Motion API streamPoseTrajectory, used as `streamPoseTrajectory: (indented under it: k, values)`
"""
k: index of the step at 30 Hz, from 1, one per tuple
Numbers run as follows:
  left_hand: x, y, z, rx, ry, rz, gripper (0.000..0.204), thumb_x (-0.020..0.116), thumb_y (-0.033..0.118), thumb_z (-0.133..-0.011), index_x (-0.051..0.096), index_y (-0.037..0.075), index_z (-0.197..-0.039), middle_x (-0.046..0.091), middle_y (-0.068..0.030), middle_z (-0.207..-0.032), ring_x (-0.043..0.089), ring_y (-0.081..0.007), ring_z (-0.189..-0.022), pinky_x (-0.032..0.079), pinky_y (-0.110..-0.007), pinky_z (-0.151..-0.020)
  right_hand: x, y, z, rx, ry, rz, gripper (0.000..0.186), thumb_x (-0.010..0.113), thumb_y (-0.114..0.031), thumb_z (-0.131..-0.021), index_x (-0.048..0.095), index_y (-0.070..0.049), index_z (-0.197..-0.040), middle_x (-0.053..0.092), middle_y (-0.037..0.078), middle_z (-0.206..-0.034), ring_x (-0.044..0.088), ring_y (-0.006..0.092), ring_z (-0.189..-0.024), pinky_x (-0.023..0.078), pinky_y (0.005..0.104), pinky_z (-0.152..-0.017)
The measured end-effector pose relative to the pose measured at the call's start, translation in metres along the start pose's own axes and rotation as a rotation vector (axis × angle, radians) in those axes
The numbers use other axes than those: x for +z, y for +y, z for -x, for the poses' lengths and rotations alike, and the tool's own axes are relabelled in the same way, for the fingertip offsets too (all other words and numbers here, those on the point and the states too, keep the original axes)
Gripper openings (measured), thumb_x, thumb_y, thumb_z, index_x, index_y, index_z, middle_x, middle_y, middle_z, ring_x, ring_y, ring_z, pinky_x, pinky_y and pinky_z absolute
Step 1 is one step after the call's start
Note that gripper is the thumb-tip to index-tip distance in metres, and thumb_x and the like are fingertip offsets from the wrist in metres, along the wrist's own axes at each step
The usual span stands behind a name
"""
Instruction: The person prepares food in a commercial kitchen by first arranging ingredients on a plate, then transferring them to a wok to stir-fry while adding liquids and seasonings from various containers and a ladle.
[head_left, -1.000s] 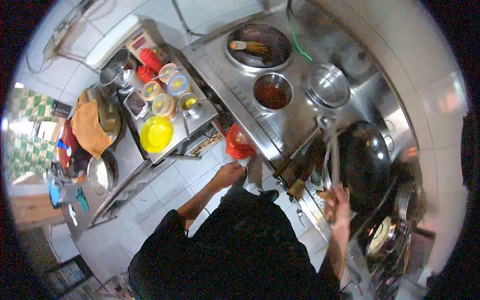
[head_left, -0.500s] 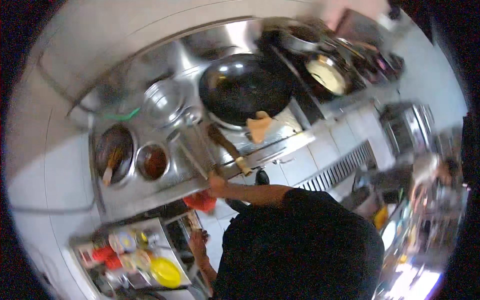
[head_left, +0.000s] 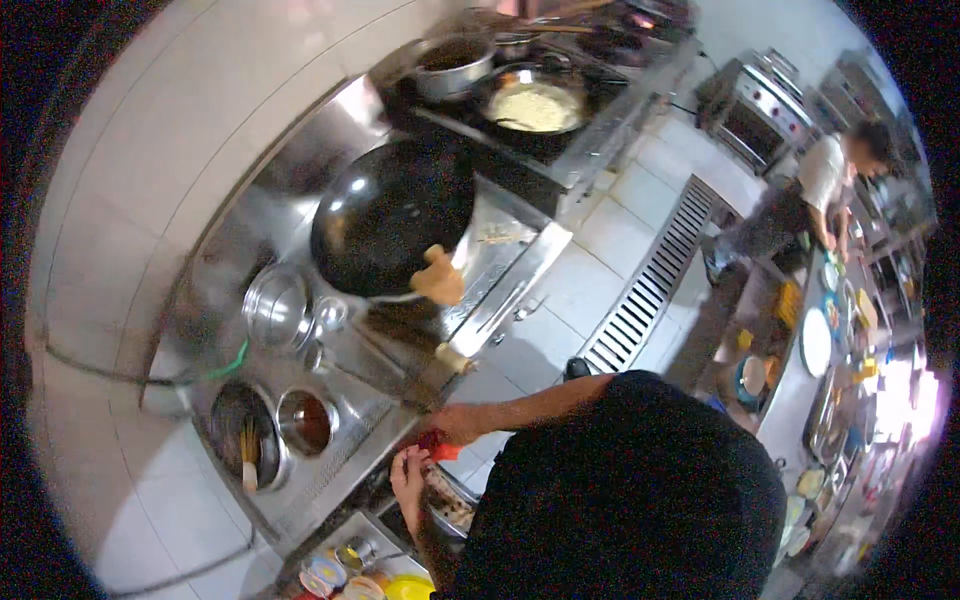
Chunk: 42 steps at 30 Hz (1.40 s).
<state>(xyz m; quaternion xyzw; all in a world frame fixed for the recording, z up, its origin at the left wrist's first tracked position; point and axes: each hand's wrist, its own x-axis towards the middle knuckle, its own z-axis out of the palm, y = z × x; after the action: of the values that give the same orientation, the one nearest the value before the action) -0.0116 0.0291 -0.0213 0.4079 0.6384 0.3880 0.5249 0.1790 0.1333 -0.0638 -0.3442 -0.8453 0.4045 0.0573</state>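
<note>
1. Left hand (head_left: 408, 478): positioned beside the front edge of the steel cooking range (head_left: 350, 458), fingers bent. Whether it gripped anything could not be told.
2. Right hand (head_left: 458, 424): positioned just beyond the left hand, wrist toward the black sleeve. Its fingers were blurred; whether they were closed on anything could not be told.
3. Red plastic bag (head_left: 443, 454): located at the two hands, below the range edge, partly hidden by them. Contact could not be confirmed.
4. Yellow plate (head_left: 408, 588): located at the lower edge of the view, beside small lidded tubs (head_left: 322, 575).
5. Steel bowl of red-brown contents (head_left: 308, 422): seated in the range top, beside a dark pan (head_left: 232, 410) holding a bamboo brush (head_left: 249, 450).
6. Black wok (head_left: 385, 225): seated farther along the range. A tan cloth (head_left: 440, 280) lay over its near rim.
7. Pan of pale yellow contents (head_left: 537, 106): stood on the adjoining stove, near a steel pot (head_left: 455, 75).
8. Co-worker (head_left: 822, 185): leaned over a far counter, well apart, beyond the floor drain grating (head_left: 650, 278).
</note>
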Motion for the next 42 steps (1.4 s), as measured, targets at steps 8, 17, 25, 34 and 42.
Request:
streamPoseTrajectory:
  k: [8, 17, 25, 34, 42]
  values:
    - [0.159, 0.006, -0.053, -0.179, -0.478, -0.074, 0.034, 0.052, 0.029, -0.103, 0.057, -0.001, -0.117, 0.066, -0.0135, -0.105, 0.065, -0.0187, -0.092, 0.052, -0.029, -0.078, -0.008, 0.136, 0.263, 0.367, 0.378, -0.323, 0.031, 0.059, -0.025, -0.087, 0.063, -0.003, -0.109, 0.068, 0.020, -0.094, 0.066, 0.0318, -0.084, 0.052, 0.0448, -0.075]
    - [0.440, 0.022, -0.032, -0.191, -0.817, -0.400, 0.027, 0.057, 0.024, -0.100, 0.059, 0.000, -0.113, 0.070, -0.0110, -0.093, 0.065, -0.0146, -0.074, 0.051, -0.025, -0.065, 0.019, 0.160, 0.540, 0.990, 1.166, -0.713, 0.022, 0.058, -0.019, -0.093, 0.061, -0.003, -0.107, 0.067, 0.007, -0.080, 0.066, 0.0175, -0.075, 0.053, 0.0346, -0.070]
    - [0.678, 0.055, 0.029, -0.171, -1.233, -0.664, 0.025, 0.057, 0.025, -0.100, 0.063, 0.002, -0.105, 0.070, -0.0074, -0.092, 0.064, -0.0120, -0.076, 0.048, -0.024, -0.067, 0.011, 0.182, 0.748, 0.956, 1.627, -0.992, 0.017, 0.053, -0.016, -0.098, 0.058, -0.003, -0.108, 0.068, 0.008, -0.084, 0.066, 0.0125, -0.074, 0.054, 0.0287, -0.067]
    - [0.964, 0.038, 0.078, 0.078, -1.723, -0.946, 0.030, 0.058, 0.030, -0.099, 0.064, 0.001, -0.102, 0.069, -0.0062, -0.090, 0.063, -0.0115, -0.077, 0.051, -0.027, -0.069, -0.052, 0.282, 1.023, 1.116, 2.339, -1.102, 0.022, 0.049, -0.018, -0.100, 0.059, -0.003, -0.112, 0.068, 0.011, -0.086, 0.065, 0.0156, -0.059, 0.050, 0.0285, -0.047]
    - [1.183, 0.032, 0.173, 0.215, -1.884, -0.927, 0.029, 0.059, 0.027, -0.097, 0.064, -0.002, -0.102, 0.069, -0.0069, -0.084, 0.064, -0.0139, -0.078, 0.050, -0.029, -0.072, -0.055, 0.390, 1.171, 1.802, 2.399, -0.868, 0.039, 0.054, -0.020, -0.091, 0.052, 0.002, -0.123, 0.069, 0.018, -0.089, 0.068, 0.0232, -0.054, 0.055, 0.0350, -0.045]
